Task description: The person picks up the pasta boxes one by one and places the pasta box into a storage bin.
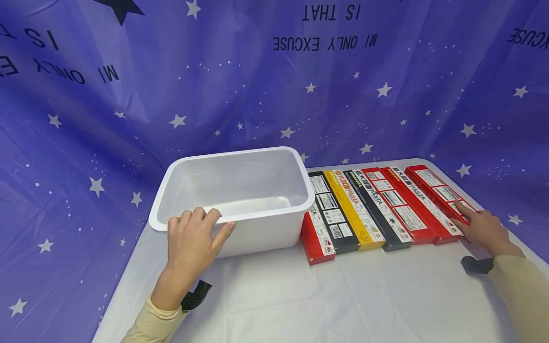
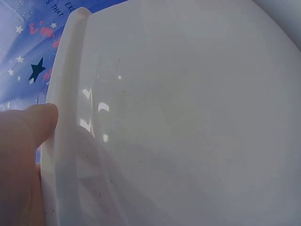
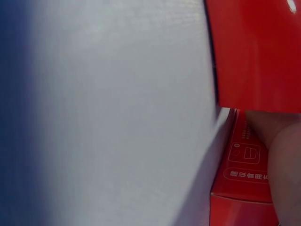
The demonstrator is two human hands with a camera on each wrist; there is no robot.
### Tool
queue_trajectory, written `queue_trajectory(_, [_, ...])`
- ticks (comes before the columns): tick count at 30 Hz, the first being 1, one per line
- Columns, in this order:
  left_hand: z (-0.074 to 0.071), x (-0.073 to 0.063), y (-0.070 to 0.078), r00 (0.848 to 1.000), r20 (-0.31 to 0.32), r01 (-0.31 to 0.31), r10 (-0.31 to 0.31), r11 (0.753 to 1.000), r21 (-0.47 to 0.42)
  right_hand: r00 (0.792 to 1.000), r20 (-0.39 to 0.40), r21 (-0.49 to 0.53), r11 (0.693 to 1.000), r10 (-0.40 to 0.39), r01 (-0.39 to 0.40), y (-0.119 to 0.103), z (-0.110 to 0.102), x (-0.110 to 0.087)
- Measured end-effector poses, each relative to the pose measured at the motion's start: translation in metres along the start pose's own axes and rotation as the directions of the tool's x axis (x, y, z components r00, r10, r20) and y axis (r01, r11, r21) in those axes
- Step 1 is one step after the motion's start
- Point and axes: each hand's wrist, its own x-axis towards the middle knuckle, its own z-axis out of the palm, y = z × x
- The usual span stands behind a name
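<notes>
A white plastic tub [image 1: 261, 233] stands on the left of the table. My left hand [image 1: 193, 238] grips its near rim, fingers hooked over the edge and thumb along the outside. In the left wrist view the thumb lies against the rim of the tub [image 2: 68, 94]. My right hand [image 1: 486, 228] holds the near end of the rightmost red pasta box [image 1: 433, 183], thumb on its left side. In the right wrist view the thumb [image 3: 287, 165] goes in between that box [image 3: 258, 56] and a neighbouring red box [image 3: 240, 183]; the other fingers are hidden.
Several pasta boxes lie side by side right of the tub, among them a yellow one [image 1: 347, 205], a black one [image 1: 379, 209] and a red one [image 1: 403, 205]. A white cloth [image 1: 343, 295] covers the table. Behind hangs a purple star-patterned curtain [image 1: 257, 95].
</notes>
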Motion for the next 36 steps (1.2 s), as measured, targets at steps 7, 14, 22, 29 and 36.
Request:
queue_trajectory(7, [-0.001, 0.000, 0.001, 1.000, 0.025, 0.013, -0.013, 1.000, 0.000, 1.000, 0.000, -0.012, 1.000, -0.002, 0.002, 0.003, 0.003, 0.003])
queue_trajectory(14, [-0.001, 0.000, 0.002, 0.999, 0.030, 0.013, -0.013, 1.000, -0.002, 0.999, -0.025, 0.031, 0.999, -0.038, 0.039, 0.006, -0.007, 0.003])
queue_trajectory(22, [-0.001, 0.000, 0.000, 1.000, 0.013, 0.005, -0.005, 1.000, 0.003, 0.985, -0.134, -0.003, 0.994, -0.110, 0.110, -0.016, -0.045, 0.007])
queue_trajectory(29, [-0.001, 0.000, 0.000, 1.000, 0.010, 0.003, -0.003, 1.000, 0.009, 0.961, -0.166, -0.023, 0.975, -0.222, 0.221, -0.047, -0.077, 0.014])
queue_trajectory(36, [-0.001, 0.001, 0.000, 1.000, 0.009, 0.005, -0.005, 1.000, 0.005, 0.932, -0.169, 0.011, 0.945, -0.320, 0.326, -0.085, -0.100, 0.019])
